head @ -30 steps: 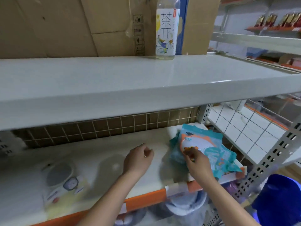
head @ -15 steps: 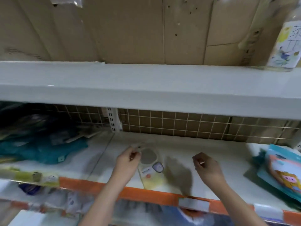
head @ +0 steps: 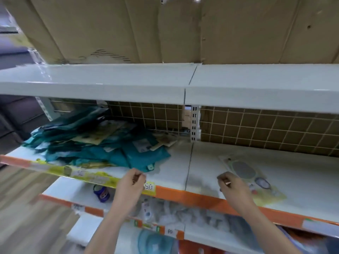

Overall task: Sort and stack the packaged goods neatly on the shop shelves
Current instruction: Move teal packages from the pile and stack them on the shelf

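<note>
A messy pile of teal packets (head: 102, 143) with a few pale yellow ones lies on the left part of the middle shelf (head: 176, 169). My left hand (head: 133, 182) hovers at the shelf's front edge, just in front of the nearest teal packet, fingers curled, nothing visible in them. A flat pale yellow packet with a grey oval (head: 256, 182) lies alone on the right part of the shelf. My right hand (head: 233, 186) is by its near left corner, fingers curled, apparently empty.
An upper white shelf (head: 165, 83) overhangs the work area, with cardboard boxes (head: 165, 28) on it. A wire grid (head: 256, 129) backs the middle shelf. The orange price strip (head: 192, 197) runs along the front. Clear bagged goods (head: 174, 215) fill the lower shelf.
The view has swung left: the teal and orange packets on the right are out of frame and the teal pile is central. Both hands moved left; the left one left the yellow packet.
</note>
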